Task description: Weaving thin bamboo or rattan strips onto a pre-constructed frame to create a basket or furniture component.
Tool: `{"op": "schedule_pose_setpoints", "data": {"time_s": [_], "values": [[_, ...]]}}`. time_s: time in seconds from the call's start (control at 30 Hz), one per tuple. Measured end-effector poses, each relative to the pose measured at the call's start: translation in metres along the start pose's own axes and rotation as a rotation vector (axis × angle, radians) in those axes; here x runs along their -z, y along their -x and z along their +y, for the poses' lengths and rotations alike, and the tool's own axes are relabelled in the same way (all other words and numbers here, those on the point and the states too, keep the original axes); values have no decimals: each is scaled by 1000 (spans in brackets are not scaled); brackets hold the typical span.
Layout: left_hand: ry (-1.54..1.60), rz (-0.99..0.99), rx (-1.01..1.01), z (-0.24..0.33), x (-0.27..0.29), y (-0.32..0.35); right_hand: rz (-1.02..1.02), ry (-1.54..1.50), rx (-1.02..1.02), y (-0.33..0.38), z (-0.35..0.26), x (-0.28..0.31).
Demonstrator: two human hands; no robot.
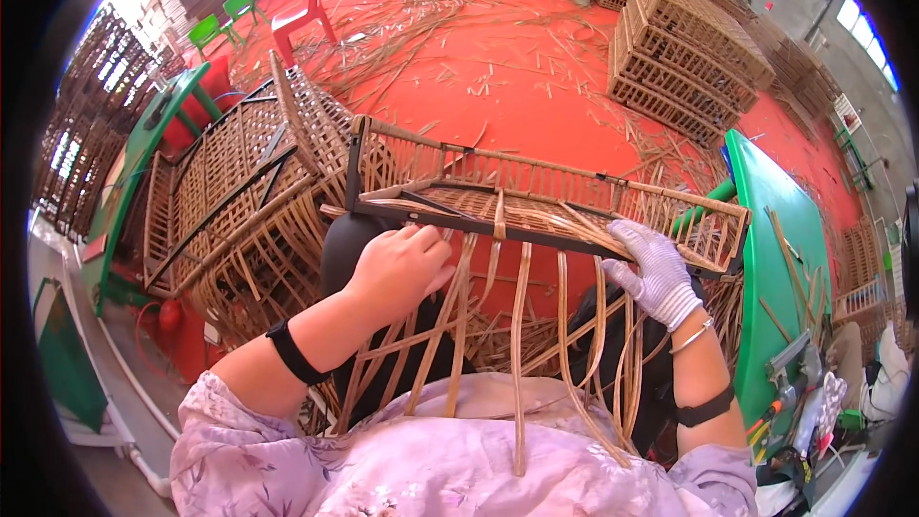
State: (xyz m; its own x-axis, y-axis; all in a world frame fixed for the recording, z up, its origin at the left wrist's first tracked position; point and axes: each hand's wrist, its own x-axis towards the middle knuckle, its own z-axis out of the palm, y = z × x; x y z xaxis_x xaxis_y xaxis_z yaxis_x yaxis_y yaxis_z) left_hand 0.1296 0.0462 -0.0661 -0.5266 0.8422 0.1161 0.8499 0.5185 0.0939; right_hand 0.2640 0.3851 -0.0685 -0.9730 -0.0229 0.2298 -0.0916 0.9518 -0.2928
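A half-woven wicker basket (498,199) with a dark metal frame lies across my lap, its spindled side wall standing up along the far edge. From its near rim several loose wicker strands (522,345) hang down over my legs and shirt. Bare and curled, my left hand (407,263) is closed at the near rim, left of the middle; its fingertips meet by a strand, but what they pinch is hidden. My right hand (656,273), in a pale knitted glove, grips the rim towards the right end, thumb below and fingers over the weave.
Larger wicker baskets (249,191) are piled at my left beside a green table (144,163). Another green table (790,230) at right bears loose strips and tools. Stacked baskets (680,57) stand at the far right. A red chair (304,14) and wicker scraps occupy the red floor.
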Motion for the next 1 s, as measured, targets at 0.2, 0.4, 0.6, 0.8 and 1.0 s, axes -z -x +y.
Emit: {"op": "schedule_pose_setpoints", "data": {"time_s": [0.2,0.4,0.6,0.8,1.0], "values": [[81,186,-340,-3,-14,0,-45,-30,-5,-1,13,-10],[214,70,-84,10,1,-6,-49,20,-6,0,12,-14],[280,179,-413,6,-4,-22,1,28,-16,-1,7,-15],[833,-46,-91,22,-7,-37,12,108,58,-22,-30,-3],[1449,61,234,21,-27,-57,-186,27,143,-66,-65,-10]]}}
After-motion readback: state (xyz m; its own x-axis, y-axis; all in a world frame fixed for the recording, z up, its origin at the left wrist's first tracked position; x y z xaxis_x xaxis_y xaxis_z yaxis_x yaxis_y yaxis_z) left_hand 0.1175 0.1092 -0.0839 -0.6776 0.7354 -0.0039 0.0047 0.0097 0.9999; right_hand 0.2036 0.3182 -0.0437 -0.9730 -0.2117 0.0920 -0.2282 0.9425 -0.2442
